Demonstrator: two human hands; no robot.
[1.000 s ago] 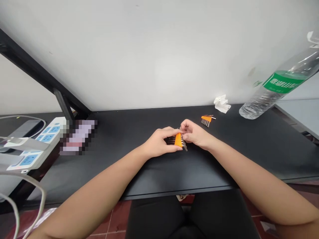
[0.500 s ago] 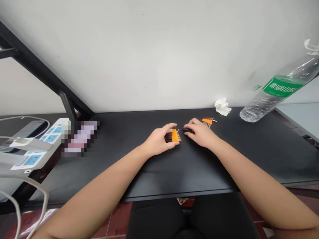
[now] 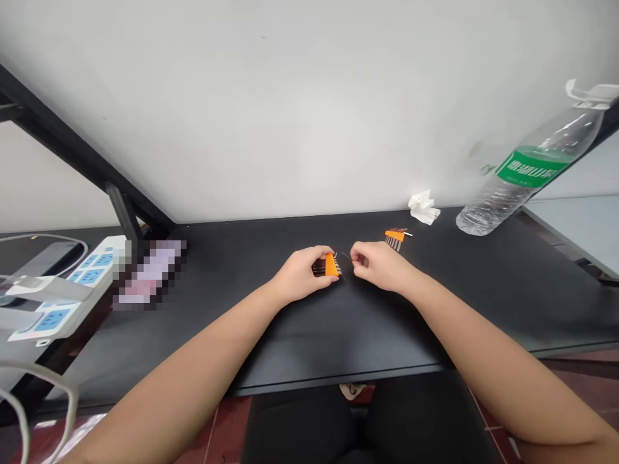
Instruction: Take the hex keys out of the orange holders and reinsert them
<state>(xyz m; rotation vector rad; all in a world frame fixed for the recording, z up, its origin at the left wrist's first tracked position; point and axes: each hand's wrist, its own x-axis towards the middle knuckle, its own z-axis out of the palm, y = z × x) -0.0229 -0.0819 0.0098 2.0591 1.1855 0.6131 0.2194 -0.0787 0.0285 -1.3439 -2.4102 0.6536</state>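
My left hand [image 3: 305, 273] is closed around an orange hex key holder [image 3: 331, 265], gripping its ends between thumb and fingers. Several dark keys stick out of the holder on both sides. Just to the right, my right hand [image 3: 374, 261] pinches a thin hex key [image 3: 345, 255] whose free end points toward the holder. A small gap separates the holder from my right fingertips. Behind my right hand, a second orange hex key holder [image 3: 395, 236] with several keys lies on the black table, its lower part partly hidden by the hand.
A crumpled tissue [image 3: 423, 207] lies by the wall, with a green-labelled plastic bottle [image 3: 512, 177] to its right. At the left are a white power strip [image 3: 68, 299] with plugs, cables [image 3: 72, 393], and a blurred-out flat item [image 3: 149, 274]. The table's front edge [image 3: 338, 381] runs above my legs.
My right fingers have closed into a tighter pinch on the thin hex key, which has tilted. The whole view has shifted slightly. My left hand still holds the holder.
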